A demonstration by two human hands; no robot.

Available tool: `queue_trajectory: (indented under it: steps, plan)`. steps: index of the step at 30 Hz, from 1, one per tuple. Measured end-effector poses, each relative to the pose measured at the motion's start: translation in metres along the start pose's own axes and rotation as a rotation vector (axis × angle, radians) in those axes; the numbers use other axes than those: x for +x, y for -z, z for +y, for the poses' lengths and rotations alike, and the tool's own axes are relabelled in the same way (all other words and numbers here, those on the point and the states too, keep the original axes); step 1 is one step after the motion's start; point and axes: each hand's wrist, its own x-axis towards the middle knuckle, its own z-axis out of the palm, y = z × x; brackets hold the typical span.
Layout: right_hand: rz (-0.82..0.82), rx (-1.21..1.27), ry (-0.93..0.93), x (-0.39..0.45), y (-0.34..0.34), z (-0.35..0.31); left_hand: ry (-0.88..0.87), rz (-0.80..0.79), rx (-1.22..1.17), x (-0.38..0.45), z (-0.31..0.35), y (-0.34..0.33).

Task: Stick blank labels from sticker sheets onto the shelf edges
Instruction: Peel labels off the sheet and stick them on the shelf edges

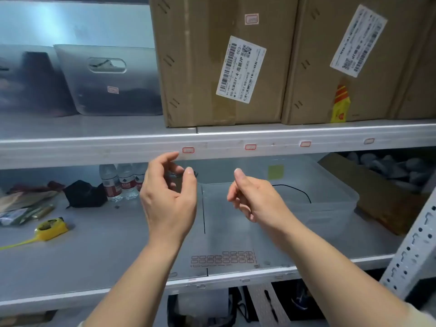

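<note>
Two brown cardboard cartons (221, 62) stand on the upper grey metal shelf, each with a white shipping label; the nearer label (240, 69) reads "003-", "JP" and "4-" among barcodes, the rest too blurred to make out. Left of them sits a translucent grey plastic bin (108, 81) bearing one small red-bordered sticker. On the shelf's front edge (94, 152) four red-bordered blank labels are already stuck; the leftmost (188, 150) lies just beside the left hand's fingertips.

The left hand (169, 197) hovers below that edge with fingers curled and loosely parted, grasping nothing I can make out; the right hand (252, 199) is half-clenched with thumb raised, also apparently empty. The red-bordered sticker sheet (224, 258) lies flat on the lower shelf, near its front lip, well below both hands.

Likely risks: a peeled label clinging to a fingertip and folding on itself, or going on crooked and unevenly spaced against its neighbours. The sheet so near the lip could be brushed off by a forearm. Water bottles (118, 182) at the back carry red labels, unreadable.
</note>
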Motion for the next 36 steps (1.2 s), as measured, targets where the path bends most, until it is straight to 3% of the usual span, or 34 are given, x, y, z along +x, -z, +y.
queue_trajectory:
  steps: [15,36]
  plan:
    - [0.032,0.006,0.080,-0.007,-0.015,-0.006,-0.124,0.028,0.109,0.019,-0.006,0.001]
    - [-0.011,0.046,-0.002,-0.008,-0.018,-0.006,-0.078,0.060,0.169,0.036,-0.003,-0.002]
